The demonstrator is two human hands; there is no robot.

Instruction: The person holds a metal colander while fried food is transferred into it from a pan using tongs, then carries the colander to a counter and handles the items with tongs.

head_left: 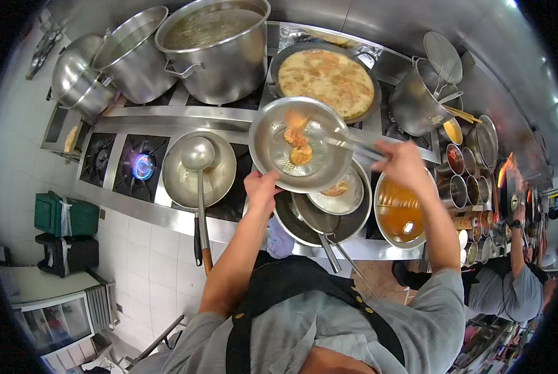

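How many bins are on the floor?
2 that I can see: a green plastic bin left of the steel stove, and a black plastic bin right beside it. Others might be hidden.

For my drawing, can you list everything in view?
Tall steel stockpots: two, silver, back left
Round steel pan: one, silver, centre
Fried pieces: a few, golden, in pan
Frothy liquid: one panful, yellow, back centre
Steel ladle: one, silver, left
Smooth liquid: one bowlful, orange, right
Gas flame: one, blue, left
Plastic bins: two, green, black, left
Small containers: many, mostly silver, right
Co-worker: one, grey-shirted, far right
Bare hands: two; left on pan, right on blurred tool
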